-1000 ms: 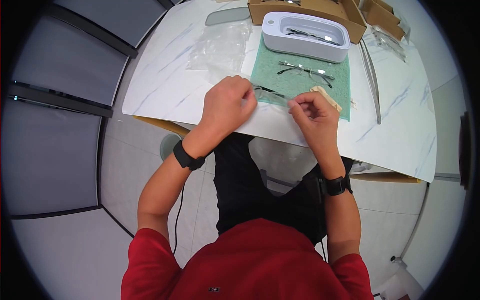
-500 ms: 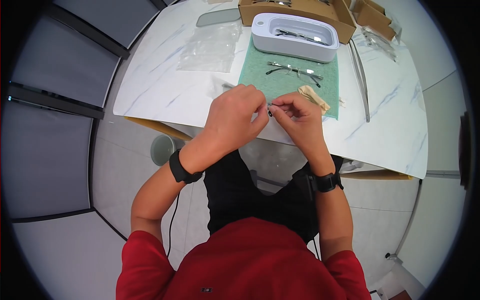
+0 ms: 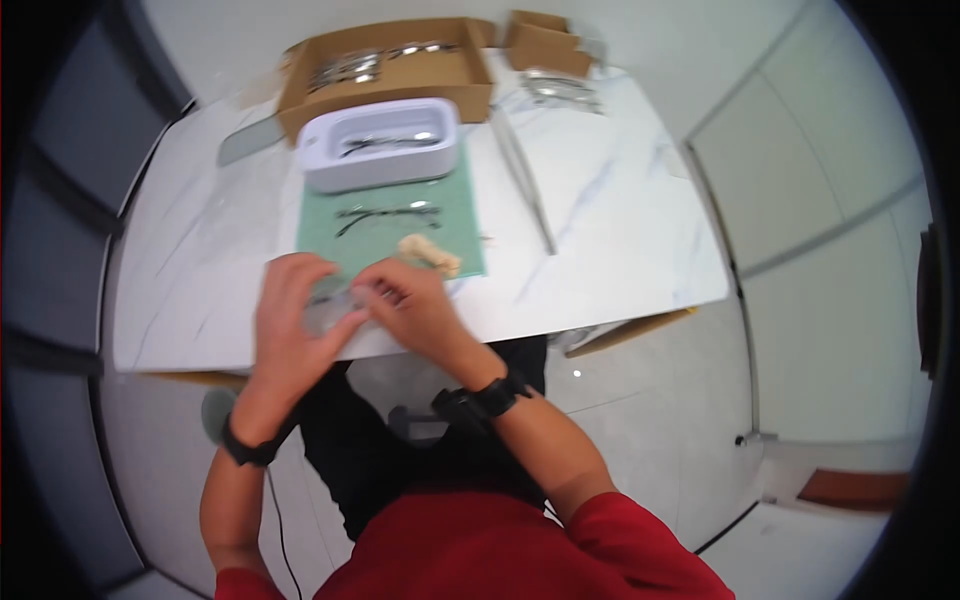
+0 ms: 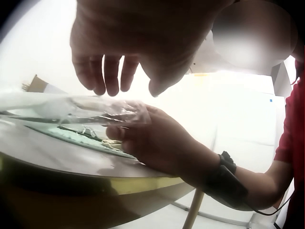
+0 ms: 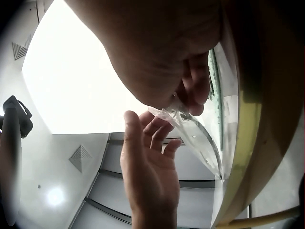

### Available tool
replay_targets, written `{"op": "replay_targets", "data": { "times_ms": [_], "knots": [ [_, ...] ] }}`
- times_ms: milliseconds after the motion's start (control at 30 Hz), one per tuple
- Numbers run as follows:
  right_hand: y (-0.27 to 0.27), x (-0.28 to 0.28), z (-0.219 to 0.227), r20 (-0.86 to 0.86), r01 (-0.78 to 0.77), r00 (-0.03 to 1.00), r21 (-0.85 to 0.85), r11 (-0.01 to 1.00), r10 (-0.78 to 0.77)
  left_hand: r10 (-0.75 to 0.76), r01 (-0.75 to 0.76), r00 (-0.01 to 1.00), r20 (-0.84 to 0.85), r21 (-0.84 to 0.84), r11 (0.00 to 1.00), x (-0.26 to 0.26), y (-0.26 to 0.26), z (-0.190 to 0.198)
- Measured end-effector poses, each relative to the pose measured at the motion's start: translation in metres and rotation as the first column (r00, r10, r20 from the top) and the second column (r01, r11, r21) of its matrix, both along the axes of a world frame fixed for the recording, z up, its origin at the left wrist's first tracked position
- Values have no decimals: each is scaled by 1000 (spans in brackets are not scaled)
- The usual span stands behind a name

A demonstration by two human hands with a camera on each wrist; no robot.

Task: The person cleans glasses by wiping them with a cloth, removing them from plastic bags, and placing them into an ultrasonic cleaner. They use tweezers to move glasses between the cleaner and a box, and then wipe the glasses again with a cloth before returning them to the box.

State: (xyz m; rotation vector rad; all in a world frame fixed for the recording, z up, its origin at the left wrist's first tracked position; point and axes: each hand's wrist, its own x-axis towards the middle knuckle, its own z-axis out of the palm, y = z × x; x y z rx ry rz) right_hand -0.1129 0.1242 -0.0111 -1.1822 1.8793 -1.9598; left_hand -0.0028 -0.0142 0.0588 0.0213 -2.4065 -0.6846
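A clear plastic bag (image 3: 325, 312) (image 4: 71, 106) (image 5: 193, 136) with a slim dark-edged item inside spans the space between the hands, over the table's front edge. My right hand (image 3: 415, 310) (image 4: 164, 143) (image 5: 157, 52) pinches one end of it. My left hand (image 3: 288, 325) (image 4: 138, 38) (image 5: 152, 171) is beside the bag with fingers spread and thumb apart, not closed on it. Just beyond the hands, a beige cloth (image 3: 430, 255) and a pair of glasses (image 3: 390, 212) lie on a green towel (image 3: 462, 215).
A white tub (image 3: 380, 178) holding glasses stands on the towel's far part. Behind it is a cardboard box (image 3: 440, 75) with more glasses. Flat clear bags (image 3: 235, 215) lie left; a long grey strip (image 3: 525, 185), packaged items (image 3: 560, 90) and a smaller box (image 3: 545, 45) are right.
The head view has swung right and up. My left hand's fingers have opened away from the right hand's, and the bag shows between them. The right hand keeps its pinch.
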Motion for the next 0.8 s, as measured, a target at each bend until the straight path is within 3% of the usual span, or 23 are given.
{"op": "replay_targets", "data": {
  "times_ms": [133, 167, 233, 333, 533, 633, 733, 800],
  "knots": [
    [5, -1, 0, 60, -82, 995, -9, 997, 82, -15, 10, 997, 69, 80, 997, 0, -17, 7],
    [5, -2, -1, 106, -98, 989, -17, 995, 99, -90, 55, 966, 242, 150, 987, 2, -25, 11],
    [2, -2, -5, 193, -144, 970, -42, 989, 149, -239, 88, 805, 543, 291, 953, 9, -40, 18],
    [0, -3, -6, 159, -121, 978, -78, 990, 132, -219, 80, 772, 596, 250, 965, 8, -39, 16],
    [30, -5, 20, 655, -187, 711, -176, 966, 257, -230, 6, 820, 524, 394, 919, 5, -34, 13],
    [46, 0, 18, 623, -213, 729, -188, 959, 284, -255, 30, 822, 510, 408, 913, 0, -25, 13],
    [57, 4, 29, 508, -158, 848, -33, 987, 153, -268, 92, 825, 497, 350, 932, -6, -3, 20],
    [67, -4, 36, 488, -125, 869, 57, 990, 82, -309, 153, 832, 462, 345, 926, -15, 9, 23]
  ]
}}
